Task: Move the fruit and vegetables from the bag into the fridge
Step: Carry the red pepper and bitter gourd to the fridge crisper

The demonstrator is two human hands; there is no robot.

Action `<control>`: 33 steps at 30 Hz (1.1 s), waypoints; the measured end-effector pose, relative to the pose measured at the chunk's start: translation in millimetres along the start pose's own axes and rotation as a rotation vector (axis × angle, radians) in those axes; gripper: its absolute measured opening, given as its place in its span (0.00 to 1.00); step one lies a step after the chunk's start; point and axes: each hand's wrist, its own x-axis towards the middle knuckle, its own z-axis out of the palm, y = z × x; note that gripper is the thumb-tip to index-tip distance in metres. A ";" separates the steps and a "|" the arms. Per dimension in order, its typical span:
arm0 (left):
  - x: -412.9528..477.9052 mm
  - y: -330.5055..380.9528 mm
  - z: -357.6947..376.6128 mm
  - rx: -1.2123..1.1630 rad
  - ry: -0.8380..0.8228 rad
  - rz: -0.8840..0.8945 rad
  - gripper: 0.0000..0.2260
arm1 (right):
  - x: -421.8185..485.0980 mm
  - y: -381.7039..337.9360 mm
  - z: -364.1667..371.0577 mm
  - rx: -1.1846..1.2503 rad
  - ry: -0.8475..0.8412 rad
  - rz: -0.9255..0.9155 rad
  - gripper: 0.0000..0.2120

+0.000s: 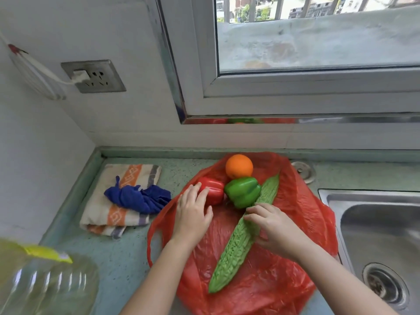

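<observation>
Reaching onto a red plastic bag (261, 287) that is lying spread flat on the counter (127, 253), just left of the sink (375, 223), a person is working with both bare hands. The left hand (193, 214) is cupping the near left side of a red pepper (214, 192), its fingers lying close together and curving over the skin, the thumb standing apart below. The right hand (272, 226) is gripping a long bitter gourd (234, 251) around its middle, fingers curling over the top and the thumb pressing in from the right.

The gourd is lying slantwise across the bag, its far tip pointing toward the counter's back edge. A green pepper (242, 192) is sitting between the red pepper and the gourd, touching both. An orange (239, 165) is resting just behind the two peppers, near the back edge.

Toward the back left corner a folded striped towel (118, 214) is lying with a crumpled blue cloth (136, 197) on top. A clear bottle (45, 285) with a yellow cap is showing blurred at the near left corner.
</observation>
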 end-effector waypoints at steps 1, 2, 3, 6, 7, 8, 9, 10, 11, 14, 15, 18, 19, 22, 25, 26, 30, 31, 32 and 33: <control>5.0 -1.2 1.5 0.004 -0.009 -0.004 0.22 | 1.6 1.2 1.3 0.011 -0.002 0.000 0.26; 9.5 -2.4 2.9 0.009 -0.022 -0.009 0.23 | 2.9 2.2 2.1 0.020 -0.012 0.008 0.26; 13.5 -3.7 4.3 0.015 -0.036 -0.014 0.24 | 4.4 2.9 1.9 0.025 -0.033 0.018 0.25; 24.9 -9.3 8.8 0.036 -0.068 -0.015 0.28 | 10.3 5.2 0.1 0.007 -0.129 0.047 0.27; 28.6 -11.3 10.3 0.041 -0.070 -0.016 0.28 | 11.8 6.0 -1.1 0.001 -0.186 0.059 0.28; 32.3 -12.8 11.4 0.046 -0.069 -0.019 0.29 | 12.9 6.5 -2.8 0.003 -0.252 0.076 0.30; 35.6 -13.8 12.4 0.050 -0.071 -0.021 0.30 | 14.2 7.4 -4.8 -0.002 -0.308 0.087 0.30; 38.7 -14.7 13.2 0.054 -0.075 -0.024 0.31 | 15.9 8.0 -7.3 -0.003 -0.337 0.090 0.31; 41.5 -15.2 13.8 0.056 -0.078 -0.029 0.31 | 17.0 8.8 -9.1 0.002 -0.353 0.090 0.31; 47.7 -17.0 16.0 0.053 -0.070 -0.040 0.32 | 17.9 13.1 -9.6 0.004 -0.402 0.075 0.32; 49.0 -17.5 17.0 0.055 -0.067 -0.041 0.33 | 18.5 13.9 -10.4 -0.005 -0.423 0.063 0.33; 51.2 -18.3 19.9 0.075 -0.070 -0.038 0.35 | 20.6 17.4 -10.1 -0.064 -0.451 0.027 0.35; 51.5 -18.3 20.8 0.084 -0.073 -0.037 0.35 | 21.5 17.8 -9.1 -0.070 -0.435 0.018 0.35; 50.8 -18.7 22.8 0.104 -0.068 -0.043 0.35 | 20.4 21.9 2.8 -0.043 -0.308 -0.052 0.34; 46.7 -17.7 21.7 0.078 -0.031 -0.073 0.35 | 18.1 26.4 11.4 -0.053 -0.215 -0.077 0.33; 43.9 -16.8 20.4 0.062 -0.018 -0.085 0.35 | 18.2 25.5 10.4 -0.060 -0.208 -0.079 0.33; 24.9 -12.3 14.8 -0.043 0.013 -0.139 0.36 | 15.4 18.8 2.2 -0.032 -0.236 -0.066 0.30; 18.9 -11.6 13.1 -0.079 0.024 -0.149 0.36 | 12.1 17.0 0.7 0.002 -0.249 -0.048 0.29; 12.4 -11.0 11.2 -0.112 0.034 -0.160 0.36 | 9.5 14.9 -1.1 0.019 -0.237 -0.043 0.28; 5.5 -10.8 8.8 -0.142 0.040 -0.168 0.36 | 6.3 12.5 -2.9 0.032 -0.224 -0.038 0.28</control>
